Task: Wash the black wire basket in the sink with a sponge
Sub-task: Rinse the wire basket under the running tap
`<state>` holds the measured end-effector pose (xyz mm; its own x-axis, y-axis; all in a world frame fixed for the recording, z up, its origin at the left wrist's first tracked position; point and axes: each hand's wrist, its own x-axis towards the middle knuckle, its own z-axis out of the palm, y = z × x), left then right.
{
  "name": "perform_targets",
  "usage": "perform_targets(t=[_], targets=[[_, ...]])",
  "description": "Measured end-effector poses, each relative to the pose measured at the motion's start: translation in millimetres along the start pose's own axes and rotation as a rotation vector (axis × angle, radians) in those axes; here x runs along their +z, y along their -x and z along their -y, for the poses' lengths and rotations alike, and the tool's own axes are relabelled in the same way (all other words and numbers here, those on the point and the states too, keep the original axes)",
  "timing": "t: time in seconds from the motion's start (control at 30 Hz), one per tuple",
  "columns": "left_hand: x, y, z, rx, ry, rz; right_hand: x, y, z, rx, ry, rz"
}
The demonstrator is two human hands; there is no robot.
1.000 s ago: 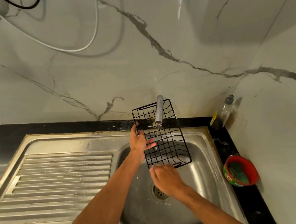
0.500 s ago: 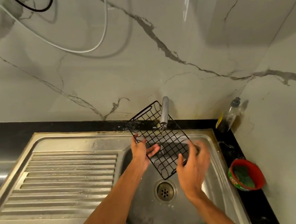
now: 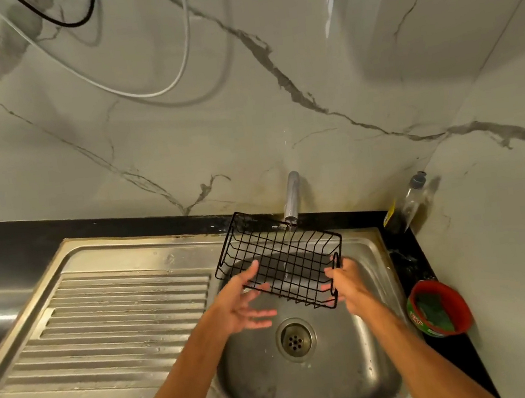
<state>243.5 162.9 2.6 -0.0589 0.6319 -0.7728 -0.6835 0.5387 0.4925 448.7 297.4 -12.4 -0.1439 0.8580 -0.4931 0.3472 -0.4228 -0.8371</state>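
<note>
**Now under the tap: black wire basket [image 3: 278, 256] held up, sponge not yet in hand**

Seen from above, looking down into a steel sink [image 3: 313, 389]. Basket held tilted in the air over the basin, just below the tap [image 3: 291, 198], with a thin thread of water falling through its mesh. Left hand [image 3: 238, 302] at the near left edge, grip wide: fingers straight and spread beneath the wires, thumb up over the rim. Right hand [image 3: 349, 284] at the short right end, grip closed round the end wires. Green sponge [image 3: 431, 310] in neither hand, sitting in a red tub [image 3: 461, 299] on the black tabletop [image 3: 409, 259] to the right of the sink, well apart from the basket. Scrubbing judged not yet begun.

Likely trouble from here: letting go with the right hand to fetch the sponge, leaving wet, slick wire balanced on flat left fingers and free to tip or drop onto the drain [image 3: 294, 338]. Also possible: water splashing off the tilted mesh onto the tabletop, or a fingertip catching in the grid.
</note>
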Motion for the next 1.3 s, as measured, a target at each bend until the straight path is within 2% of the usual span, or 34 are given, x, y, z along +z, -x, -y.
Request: perform_targets(t=[0.07, 0.13, 0.23, 0.33, 0.4, 0.47, 0.57, 0.63, 0.7, 0.8, 0.83, 0.93, 0.97, 1.03, 1.07, 1.1, 1.2, 1.23, 1.3], targets=[[-5.0, -3.0, 1.7, -0.015, 0.266, 0.012, 2.3, -0.2, -3.3, 0.016, 0.017, -0.023], [-4.2, -2.8, 4.1, -0.033, 0.413, 0.059, 2.1, -1.8, -5.8, 0.013, 0.021, -0.048], [-0.6, -1.7, 10.1, -0.039, 0.525, 0.153, -6.3, -5.8, -7.2, 0.009, 0.036, -0.073], [2.8, -2.6, 16.5, -0.008, 0.528, 0.169, -16.5, -11.4, -7.4, -0.001, 0.060, -0.115], [1.0, -6.0, 22.0, 0.014, 0.428, 0.126, -23.8, -14.1, -6.7, -0.019, 0.072, -0.134], [-4.2, -7.0, 25.0, 0.066, 0.228, 0.003, -32.9, -17.8, -6.4, -0.039, 0.106, -0.148], [-12.6, -8.1, 9.2, 0.234, -0.034, -0.167, -45.1, -23.9, -4.9, -0.104, 0.191, -0.148], [-8.8, -4.7, -12.2, 0.306, -0.225, -0.143, -48.9, -27.3, -1.1, -0.148, 0.227, -0.124], [1.0, -4.8, -31.8, 0.295, -0.418, -0.091, -48.3, -26.9, 4.2, -0.190, 0.242, -0.078], [9.7, -16.9, -44.8, 0.259, -0.546, -0.075, -41.1, -24.9, 12.2, -0.278, 0.265, -0.059], [11.6, -20.6, -45.7, 0.266, -0.527, -0.097, -38.4, -24.2, 13.7, -0.334, 0.325, -0.118], [18.2, -29.0, -40.3, 0.323, -0.435, -0.150, -21.6, -14.6, 14.0, -0.593, 0.663, -0.483], [21.7, -30.9, -36.9, 0.330, -0.411, -0.164, -11.4, -5.1, 13.7, -0.712, 0.704, -0.527], [30.7, -34.0, -29.0, 0.361, -0.393, -0.181, 11.4, 8.1, 3.2, -0.925, 0.844, -0.390], [35.7, -34.8, -25.3, 0.386, -0.393, -0.176, 20.0, 8.2, -6.5, -0.925, 0.921, -0.306], [41.0, -35.4, -22.8, 0.406, -0.389, -0.163, 25.7, 4.4, -12.3, -0.832, 0.945, -0.264], [48.0, -41.1, -18.8, 0.436, -0.403, -0.176, 43.3, -11.2, -5.4, -0.283, 0.803, -0.158], [49.7, -42.3, -19.5, 0.437, -0.405, -0.190, 51.7, -11.8, -0.6, -0.230, 0.781, -0.077], [49.4, -47.8, -20.2, 0.430, -0.368, -0.196, 67.1, -3.6, 7.5, -0.338, 0.820, 0.116]])
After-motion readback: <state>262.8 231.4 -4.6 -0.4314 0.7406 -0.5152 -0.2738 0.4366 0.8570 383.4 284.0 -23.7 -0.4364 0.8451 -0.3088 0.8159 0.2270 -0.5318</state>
